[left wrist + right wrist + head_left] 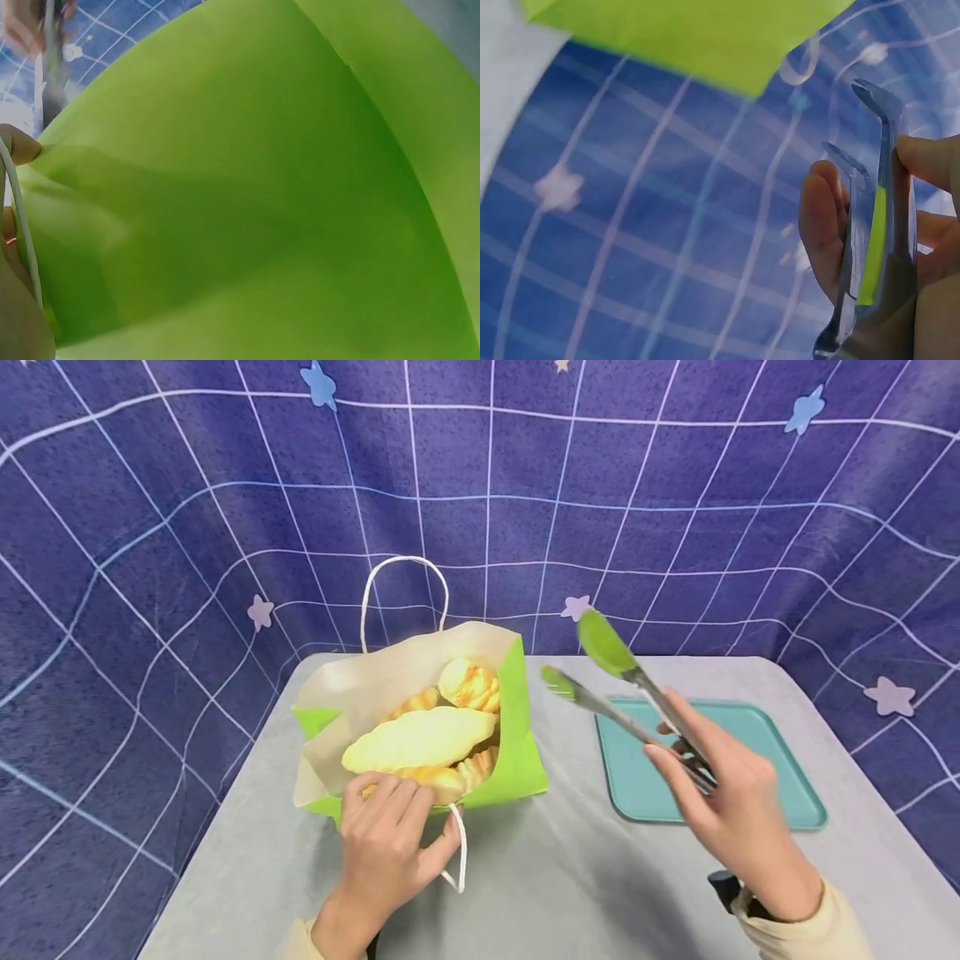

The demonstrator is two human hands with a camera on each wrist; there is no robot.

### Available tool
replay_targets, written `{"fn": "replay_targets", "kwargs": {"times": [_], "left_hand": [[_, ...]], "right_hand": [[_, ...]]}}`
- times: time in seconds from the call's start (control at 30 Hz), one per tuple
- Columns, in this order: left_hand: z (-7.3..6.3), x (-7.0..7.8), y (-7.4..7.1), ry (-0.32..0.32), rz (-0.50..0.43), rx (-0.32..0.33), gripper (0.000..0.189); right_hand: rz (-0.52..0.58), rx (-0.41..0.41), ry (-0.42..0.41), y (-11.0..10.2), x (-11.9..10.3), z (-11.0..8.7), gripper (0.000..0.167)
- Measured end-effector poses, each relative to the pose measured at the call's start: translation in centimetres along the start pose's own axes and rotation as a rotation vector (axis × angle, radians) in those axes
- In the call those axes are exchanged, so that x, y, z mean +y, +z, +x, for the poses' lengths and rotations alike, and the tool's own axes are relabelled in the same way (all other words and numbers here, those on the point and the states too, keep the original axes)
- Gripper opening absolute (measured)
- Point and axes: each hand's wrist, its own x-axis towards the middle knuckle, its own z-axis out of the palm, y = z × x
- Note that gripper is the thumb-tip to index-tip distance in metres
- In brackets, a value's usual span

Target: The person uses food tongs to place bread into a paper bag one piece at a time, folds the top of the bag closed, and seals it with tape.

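My left hand (386,839) grips the near rim of a bright green paper bag (517,727), fingers over the edge and thumb on the outside by the white cord handle (461,852). Inside the bag lie several bread pieces: a long pale loaf (420,739) on top, a round golden roll (468,685) behind it, and others partly hidden below. My right hand (738,793) holds metal tongs (607,647) with green tips, to the right of the bag. The tips are spread apart with nothing between them. In the left wrist view, the bag's green side (247,187) fills most of the picture.
A teal tray (780,760) lies on the right of the grey table (555,877), beneath the right hand and tongs. The bag's far handle (405,558) stands up in a loop. A blue curtain (525,527) with a grid and stars hangs behind and at both sides.
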Motion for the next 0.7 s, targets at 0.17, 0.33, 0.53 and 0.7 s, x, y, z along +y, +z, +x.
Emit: {"fn": "replay_targets", "kwargs": {"times": [0.17,0.33,0.53,0.7], "left_hand": [[-0.3,-0.5,-0.1,-0.016,-0.010,0.001,0.019],[-0.3,-1.1,-0.9,-0.042,-0.049,0.037,0.017],[0.4,-1.6,-2.5,-0.082,-0.126,0.101,0.032],[0.7,-1.7,-4.6,-0.239,-0.089,0.338,0.045]], "right_hand": [[-0.201,-0.079,0.215,-2.6,4.4,-4.5,0.058],[-0.326,-0.177,0.362,-4.5,7.2,-8.7,0.060],[-0.191,-0.277,0.392,-4.3,7.0,-12.1,0.059],[-0.078,-0.419,0.390,-3.3,6.1,-13.2,0.050]]}}
